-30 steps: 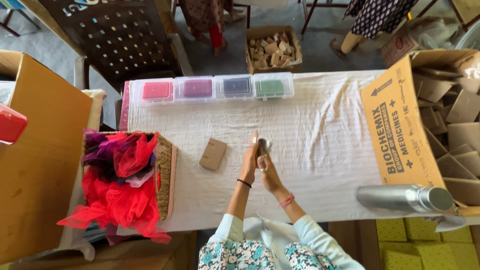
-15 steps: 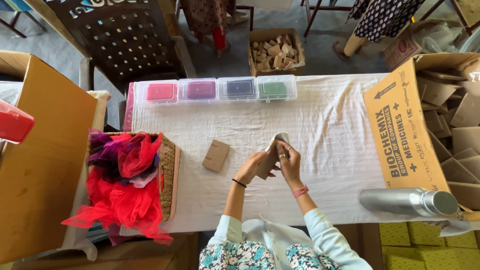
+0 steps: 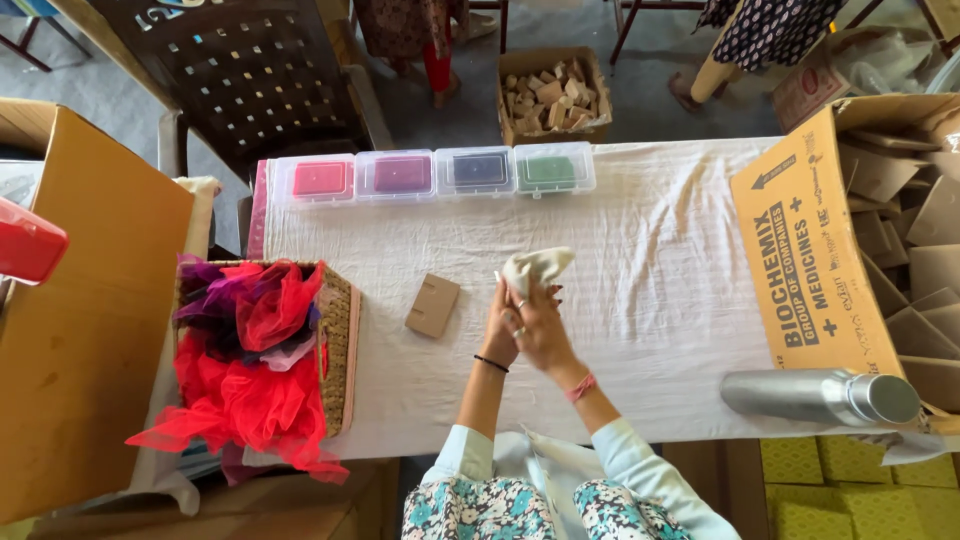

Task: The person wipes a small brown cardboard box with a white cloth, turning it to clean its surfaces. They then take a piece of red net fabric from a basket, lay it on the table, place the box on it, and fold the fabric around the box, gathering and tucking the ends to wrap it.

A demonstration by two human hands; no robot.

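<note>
Both my hands meet above the middle of the white-clothed table (image 3: 650, 230). My left hand (image 3: 503, 322) and my right hand (image 3: 543, 328) hold a small crumpled piece of cream cloth (image 3: 537, 267) that sticks up from my fingers. A small flat brown cardboard box (image 3: 433, 305) lies on the cloth just left of my left hand.
Four clear plastic boxes (image 3: 433, 172) with pink, purple, blue and green contents line the far edge. A wicker basket (image 3: 342, 345) of red and purple netting sits at left. A steel bottle (image 3: 820, 396) lies at right beside an open carton (image 3: 810, 260). People stand beyond the table.
My hands rose from the table with the cream cloth; it was pressed between my palms and now sticks out above my fingers. The view has shifted slightly.
</note>
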